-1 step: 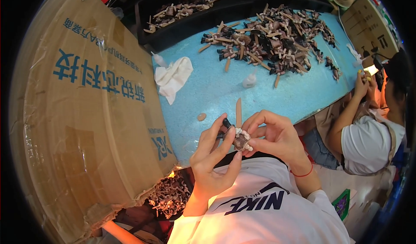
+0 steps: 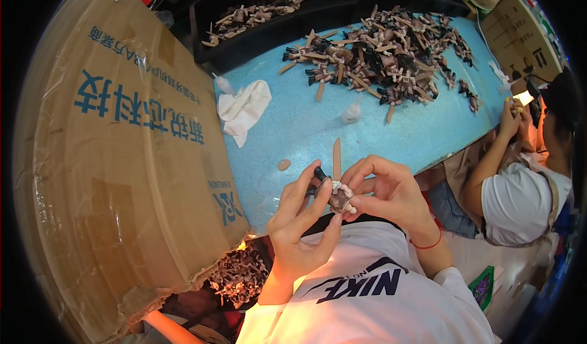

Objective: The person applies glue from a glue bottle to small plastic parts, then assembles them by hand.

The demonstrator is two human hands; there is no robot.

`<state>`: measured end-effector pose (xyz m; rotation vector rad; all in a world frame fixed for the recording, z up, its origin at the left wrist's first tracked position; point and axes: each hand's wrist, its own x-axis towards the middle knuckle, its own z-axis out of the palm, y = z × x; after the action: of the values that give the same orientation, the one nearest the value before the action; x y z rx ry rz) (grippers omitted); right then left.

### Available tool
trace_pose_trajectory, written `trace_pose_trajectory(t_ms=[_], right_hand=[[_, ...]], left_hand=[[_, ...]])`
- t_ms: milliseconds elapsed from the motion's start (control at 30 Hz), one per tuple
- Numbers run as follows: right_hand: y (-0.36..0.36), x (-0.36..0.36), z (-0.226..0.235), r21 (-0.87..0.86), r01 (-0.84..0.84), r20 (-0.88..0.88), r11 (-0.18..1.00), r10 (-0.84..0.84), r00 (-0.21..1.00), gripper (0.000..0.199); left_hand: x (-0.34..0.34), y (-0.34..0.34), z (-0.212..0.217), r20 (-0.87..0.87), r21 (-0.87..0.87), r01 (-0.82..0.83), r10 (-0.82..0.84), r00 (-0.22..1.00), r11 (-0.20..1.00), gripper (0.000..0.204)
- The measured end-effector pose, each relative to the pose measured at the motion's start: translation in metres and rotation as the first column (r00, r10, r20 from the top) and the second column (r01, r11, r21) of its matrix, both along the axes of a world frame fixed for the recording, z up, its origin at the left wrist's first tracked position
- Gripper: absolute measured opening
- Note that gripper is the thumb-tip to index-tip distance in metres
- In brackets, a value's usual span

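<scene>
Close to my body, above the near table edge, both hands hold one small toy figure [image 2: 340, 201] with black legs, a brownish body, pale parts and a long tan blade that points away from me. The fingers of my left hand [image 2: 306, 212] are closed on its dark leg end. My right hand [image 2: 384, 191] pinches its pale part from the other side; the fingertips partly hide it. Left of the blade, a small tan oval piece [image 2: 284, 165] lies on the blue table [image 2: 293, 127]. Beyond stands a small translucent squeeze bottle [image 2: 352, 113].
A big pile of similar figures [image 2: 391, 56] covers the far table. Black trays [image 2: 244, 41] with more parts stand behind. A tall cardboard box [image 2: 122, 160] walls the left, beside a white cloth [image 2: 244, 108] and another bottle [image 2: 224, 85]. A co-worker [image 2: 520, 191] sits at right.
</scene>
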<state>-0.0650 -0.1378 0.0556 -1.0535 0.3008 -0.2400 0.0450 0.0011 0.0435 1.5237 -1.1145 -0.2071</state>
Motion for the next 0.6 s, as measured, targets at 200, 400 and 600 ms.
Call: trace_pose_trajectory(t_ms=[200, 400, 600], right_hand=[[-0.006, -0.006, -0.002, -0.057, -0.035, 0.000, 0.998, 0.035, 0.999, 0.016], [-0.011, -0.005, 0.008, -0.071, -0.046, -0.047, 0.996, 0.043, 0.998, 0.027], [-0.013, -0.003, 0.008, -0.077, -0.084, -0.075, 0.993, 0.078, 0.994, 0.036]], left_hand=[[0.000, -0.006, 0.001, 0.103, 0.012, 0.009, -0.010, 0.995, 1.000, 0.046], [-0.002, -0.008, 0.011, 0.143, 0.060, 0.023, -0.031, 0.989, 0.998, 0.047], [-0.002, -0.010, 0.012, 0.231, 0.090, 0.040, -0.060, 0.971, 0.995, 0.047]])
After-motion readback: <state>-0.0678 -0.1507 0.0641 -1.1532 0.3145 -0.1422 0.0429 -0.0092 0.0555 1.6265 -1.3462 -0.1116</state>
